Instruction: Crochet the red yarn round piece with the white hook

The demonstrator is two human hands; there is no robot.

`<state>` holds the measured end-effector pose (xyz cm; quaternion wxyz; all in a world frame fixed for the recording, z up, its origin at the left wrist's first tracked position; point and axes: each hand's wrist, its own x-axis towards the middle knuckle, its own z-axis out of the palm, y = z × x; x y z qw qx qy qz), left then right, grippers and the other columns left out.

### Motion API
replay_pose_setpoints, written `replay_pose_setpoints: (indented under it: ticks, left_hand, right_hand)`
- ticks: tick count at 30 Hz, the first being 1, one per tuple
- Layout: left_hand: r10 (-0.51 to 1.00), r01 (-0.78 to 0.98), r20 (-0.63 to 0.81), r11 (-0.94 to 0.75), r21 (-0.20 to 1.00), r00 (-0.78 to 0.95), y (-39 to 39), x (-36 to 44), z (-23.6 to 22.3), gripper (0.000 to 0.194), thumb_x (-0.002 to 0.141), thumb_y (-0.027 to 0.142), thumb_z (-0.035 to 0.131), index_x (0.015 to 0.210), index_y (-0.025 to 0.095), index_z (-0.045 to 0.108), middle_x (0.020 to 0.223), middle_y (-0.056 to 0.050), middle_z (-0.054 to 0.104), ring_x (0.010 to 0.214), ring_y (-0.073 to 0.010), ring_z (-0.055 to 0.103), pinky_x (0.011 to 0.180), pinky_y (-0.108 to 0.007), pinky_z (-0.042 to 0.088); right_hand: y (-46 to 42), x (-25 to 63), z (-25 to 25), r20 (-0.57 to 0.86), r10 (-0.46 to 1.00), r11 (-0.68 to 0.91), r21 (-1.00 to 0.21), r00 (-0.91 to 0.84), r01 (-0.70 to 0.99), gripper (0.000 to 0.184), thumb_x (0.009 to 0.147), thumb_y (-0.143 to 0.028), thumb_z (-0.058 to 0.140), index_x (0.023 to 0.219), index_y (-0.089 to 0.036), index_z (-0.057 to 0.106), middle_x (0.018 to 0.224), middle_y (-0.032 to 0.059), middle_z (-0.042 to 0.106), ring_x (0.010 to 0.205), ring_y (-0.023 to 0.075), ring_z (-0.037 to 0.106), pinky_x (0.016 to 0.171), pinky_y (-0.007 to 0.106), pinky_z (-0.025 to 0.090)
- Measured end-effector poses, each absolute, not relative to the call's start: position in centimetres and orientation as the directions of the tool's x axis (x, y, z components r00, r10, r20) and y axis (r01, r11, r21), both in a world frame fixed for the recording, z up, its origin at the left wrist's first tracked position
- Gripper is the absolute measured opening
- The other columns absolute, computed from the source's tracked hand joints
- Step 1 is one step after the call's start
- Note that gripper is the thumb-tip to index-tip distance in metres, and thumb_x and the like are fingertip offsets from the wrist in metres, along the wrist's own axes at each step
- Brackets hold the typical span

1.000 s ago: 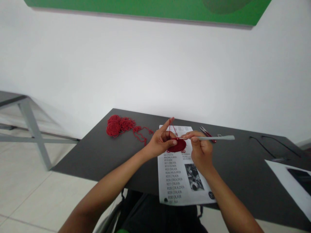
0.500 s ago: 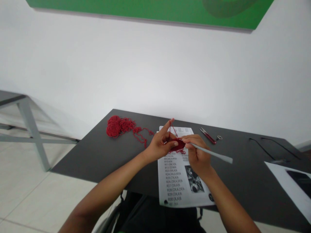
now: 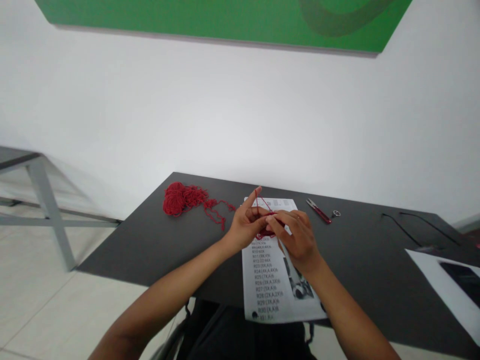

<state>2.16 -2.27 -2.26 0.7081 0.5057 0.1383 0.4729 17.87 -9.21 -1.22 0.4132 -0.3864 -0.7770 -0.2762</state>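
Your left hand (image 3: 245, 225) pinches the red crochet piece (image 3: 267, 233) above the printed sheet (image 3: 262, 280), yarn (image 3: 257, 201) over its raised finger (image 3: 251, 199); your right hand's (image 3: 296, 232) grip pinches the grey-handled hook (image 3: 298, 272) beside it.

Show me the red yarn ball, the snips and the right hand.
Red yarn ball (image 3: 174, 199), head view, middle of the ball.
Snips (image 3: 321, 214), head view, red handle.
Right hand (image 3: 297, 234), head view, back of the hand.

Taut red yarn (image 3: 265, 201) rises from a partly hidden, dark-red crocheted piece (image 3: 265, 233).
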Motion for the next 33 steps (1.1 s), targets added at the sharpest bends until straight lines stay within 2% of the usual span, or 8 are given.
replay_pose_setpoints:
  ticks: [5,9,13,19,23,27,30,33]
  left_hand:
    - [0.826,-0.636,0.153,0.285,0.717,0.543,-3.0,2.6,-2.2,0.078,0.069,0.029,0.092,0.137,0.013,0.058,0.066,0.007,0.061,0.053,-0.0056,0.054,0.059,-0.020,0.046]
    - [0.809,-0.628,0.145,0.314,0.712,0.569,-2.8,2.3,-2.1,0.075,0.069,0.027,0.092,0.135,0.013,0.060,0.065,0.007,0.059,0.056,-0.0056,0.055,0.059,-0.018,0.045]
    - [0.807,-0.593,0.223,0.186,0.783,0.547,-1.7,1.6,-1.8,0.094,0.069,0.030,0.092,0.151,0.017,0.046,0.073,0.004,0.065,0.057,-0.0061,0.056,0.058,-0.018,0.044]
    - [0.768,-0.520,0.387,-0.083,0.850,0.510,0.2,0.6,-1.5,0.098,0.077,0.031,0.086,0.158,0.020,0.032,0.072,0.003,0.064,0.059,-0.0078,0.055,0.058,-0.019,0.043]
    - [0.723,-0.430,0.514,-0.325,0.842,0.461,1.2,0.2,-1.7,0.089,0.081,0.030,0.081,0.157,0.017,0.036,0.073,0.002,0.065,0.063,-0.0093,0.056,0.062,-0.021,0.045]
    - [0.710,-0.358,0.568,-0.446,0.820,0.416,1.6,0.1,-2.0,0.079,0.084,0.029,0.078,0.154,0.018,0.043,0.074,0.002,0.066,0.065,-0.0105,0.058,0.066,-0.024,0.046]
    - [0.688,-0.348,0.597,-0.487,0.801,0.412,1.6,0.2,-2.2,0.076,0.085,0.027,0.076,0.153,0.019,0.045,0.074,0.002,0.068,0.066,-0.0117,0.059,0.068,-0.026,0.048]
    - [0.686,-0.307,0.598,-0.513,0.801,0.414,1.4,0.2,-2.2,0.073,0.085,0.025,0.075,0.152,0.019,0.046,0.074,0.001,0.069,0.067,-0.0127,0.061,0.071,-0.029,0.049]
  right_hand:
    - [-9.2,17.7,-1.9,0.875,0.369,0.536,0.077,-0.315,0.841,0.031,0.096,-0.013,0.062,0.122,-0.031,0.065,0.108,0.0043,0.076,0.110,0.0213,0.072,0.095,0.040,0.051]
    - [-8.7,17.6,-2.1,0.917,0.368,0.635,-0.127,-0.155,0.762,0.025,0.096,-0.019,0.064,0.115,-0.034,0.068,0.105,0.0025,0.077,0.099,0.0206,0.072,0.090,0.043,0.055]
    - [-8.6,17.3,-1.4,0.887,0.461,0.715,-0.366,-0.007,0.595,0.014,0.100,-0.029,0.058,0.104,-0.029,0.071,0.099,0.0035,0.078,0.094,0.0224,0.074,0.092,0.049,0.058]
    - [-8.4,17.3,-1.0,0.848,0.531,0.665,-0.409,-0.010,0.624,0.004,0.093,-0.029,0.069,0.096,-0.028,0.069,0.099,0.0002,0.080,0.099,0.0226,0.075,0.101,0.049,0.059]
    - [-8.5,17.0,-1.5,0.788,0.615,0.591,-0.477,0.019,0.650,0.006,0.095,-0.033,0.064,0.096,-0.028,0.068,0.108,0.0009,0.080,0.116,0.0240,0.071,0.107,0.051,0.055]
    - [-9.3,16.4,-1.8,0.670,0.733,0.495,-0.645,0.119,0.583,0.021,0.097,-0.042,0.060,0.109,-0.027,0.070,0.120,0.0043,0.076,0.130,0.0264,0.063,0.106,0.050,0.054]
    - [-9.7,16.1,-1.5,0.571,0.794,0.453,-0.785,0.210,0.422,0.027,0.098,-0.044,0.058,0.111,-0.024,0.071,0.117,0.0077,0.077,0.119,0.0266,0.069,0.099,0.047,0.057]
    - [-9.7,16.1,-1.1,0.520,0.820,0.448,-0.843,0.237,0.297,0.028,0.098,-0.044,0.059,0.103,-0.021,0.072,0.112,0.0099,0.078,0.106,0.0254,0.075,0.091,0.042,0.060]
